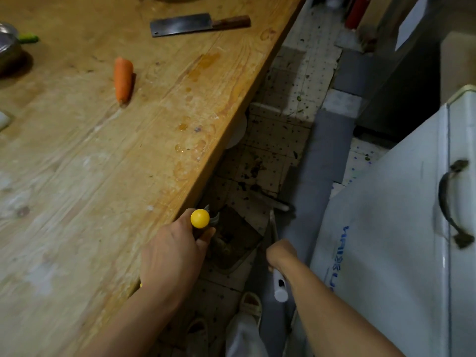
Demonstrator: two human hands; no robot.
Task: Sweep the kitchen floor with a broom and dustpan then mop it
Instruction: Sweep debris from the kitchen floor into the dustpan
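Careful: with your left hand (171, 256) gripping the yellow-capped dustpan handle (200, 218) and your right hand (281, 254) gripping the white broom handle (280, 284), the dustpan (233, 239) sits hard against the wooden table (108, 150), so a wide stroke could flick floor debris (253, 168) underneath.

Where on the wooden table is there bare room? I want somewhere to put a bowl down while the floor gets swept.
The wide stretch of table between the carrot and the near edge by the left hand is bare. So is the strip between carrot and cleaver. The far left, around the metal pot, is crowded.
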